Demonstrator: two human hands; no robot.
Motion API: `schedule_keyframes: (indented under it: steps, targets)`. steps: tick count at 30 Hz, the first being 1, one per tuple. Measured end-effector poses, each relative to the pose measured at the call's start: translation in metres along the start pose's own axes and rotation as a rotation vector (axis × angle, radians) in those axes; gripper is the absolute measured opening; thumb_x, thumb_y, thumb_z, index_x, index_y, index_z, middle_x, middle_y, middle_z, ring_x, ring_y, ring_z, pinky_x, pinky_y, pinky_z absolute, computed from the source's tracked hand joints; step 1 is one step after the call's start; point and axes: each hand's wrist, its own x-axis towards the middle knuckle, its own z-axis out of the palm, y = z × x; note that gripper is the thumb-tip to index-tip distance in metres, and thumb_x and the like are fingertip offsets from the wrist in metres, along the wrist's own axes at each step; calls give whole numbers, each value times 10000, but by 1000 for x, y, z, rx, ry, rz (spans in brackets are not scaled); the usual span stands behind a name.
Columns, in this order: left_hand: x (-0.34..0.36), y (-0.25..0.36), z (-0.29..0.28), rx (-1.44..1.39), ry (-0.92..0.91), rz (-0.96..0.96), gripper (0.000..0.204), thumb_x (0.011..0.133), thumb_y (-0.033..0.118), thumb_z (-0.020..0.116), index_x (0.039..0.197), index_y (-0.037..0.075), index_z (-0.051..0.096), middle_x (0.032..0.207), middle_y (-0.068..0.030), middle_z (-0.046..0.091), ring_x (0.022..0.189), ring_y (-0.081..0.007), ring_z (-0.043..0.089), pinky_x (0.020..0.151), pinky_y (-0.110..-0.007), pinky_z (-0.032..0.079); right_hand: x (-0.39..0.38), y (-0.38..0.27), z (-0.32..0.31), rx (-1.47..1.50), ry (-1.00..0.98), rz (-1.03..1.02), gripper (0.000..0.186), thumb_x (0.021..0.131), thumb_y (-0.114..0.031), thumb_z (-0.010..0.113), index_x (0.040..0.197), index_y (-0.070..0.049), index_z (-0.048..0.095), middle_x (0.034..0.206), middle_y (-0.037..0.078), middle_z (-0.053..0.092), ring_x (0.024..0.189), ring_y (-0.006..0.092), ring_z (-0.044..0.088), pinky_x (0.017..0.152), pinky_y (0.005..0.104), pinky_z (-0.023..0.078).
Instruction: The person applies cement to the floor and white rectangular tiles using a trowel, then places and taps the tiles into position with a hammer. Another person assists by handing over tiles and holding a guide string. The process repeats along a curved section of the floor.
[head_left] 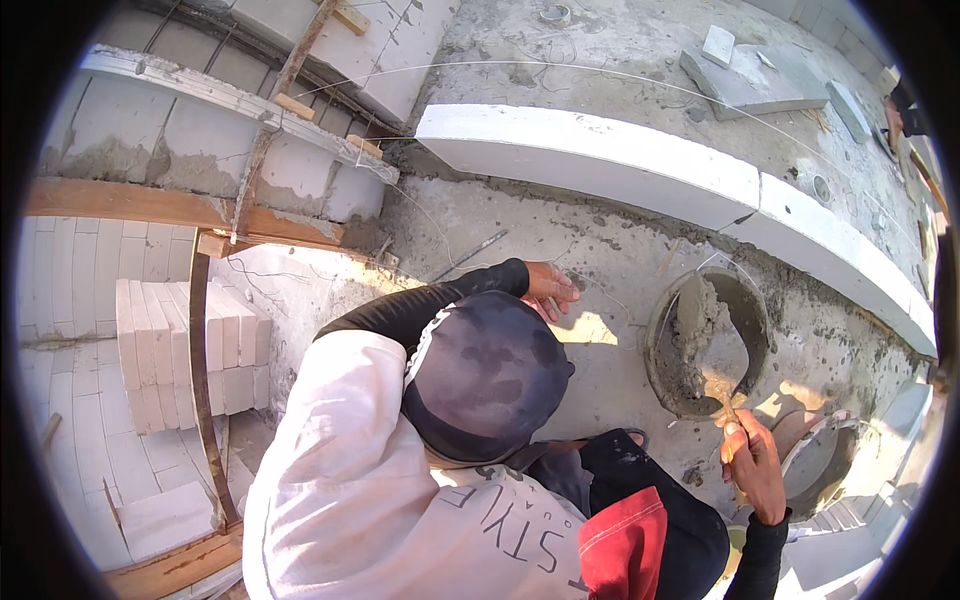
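Right hand clenched round the trowel handle – loaded blade over the mortar bucket, wet, heavy, sloppy; left hand, spread, beyond it.

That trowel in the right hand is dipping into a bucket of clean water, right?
Not quite. In the head view the right hand does hold the trowel in the bucket, but the bucket holds grey mortar, not clean water.
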Motion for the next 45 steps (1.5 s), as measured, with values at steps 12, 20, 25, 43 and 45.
schedule_keyframes:
  steps: [12, 20, 25, 43, 45]
  targets:
    - [-53, -164, -165, -1074, 563, 477, 771, 1089, 118, 560, 1703, 228, 107, 1406, -137, 603, 1116, -279, 710, 931, -406, 607, 173, -204, 187, -430, -173, -388, 257, 1007, -175, 574, 1194, -12, 641, 783, 185, 637, 670, 356, 660, 631, 460, 519]
    - [-66, -203, -131, -1348, 903, 657, 895, 1105, 117, 489, 1693, 260, -171, 1577, -180, 477, 1255, -368, 660, 999, -449, 581, 395, -199, 379, -755, 249, -678, 413, 1015, -191, 619, 1371, -23, 496, 1060, 244, 665, 757, 469, 713, 658, 559, 588]
    - [-83, -255, -124, -1302, 927, 789, 971, 1076, 132, 596, 1694, 244, -145, 1602, -174, 457, 1232, -395, 668, 1022, -487, 571, 343, -202, 407, -573, 117, -564, 384, 1048, -213, 583, 1356, 2, 505, 1029, 288, 686, 771, 515, 691, 692, 578, 562]
    - [-74, -221, -121, -1159, 845, 581, 716, 1120, 264, 549, 1711, 147, 163, 1578, -147, 505, 1295, -329, 631, 1026, -437, 552, 385, -171, 384, -402, 48, -276, 379, 1068, -355, 520, 1225, -16, 584, 962, 323, 730, 886, 557, 690, 842, 619, 533]
    - [-71, -202, -113, -1016, 797, 564, 670, 1123, 294, 555, 1697, 132, 250, 1567, -137, 520, 1298, -295, 628, 1017, -422, 552, 372, -160, 355, -559, 125, -348, 326, 1056, -326, 565, 1193, -31, 580, 925, 301, 723, 830, 524, 696, 763, 597, 545]
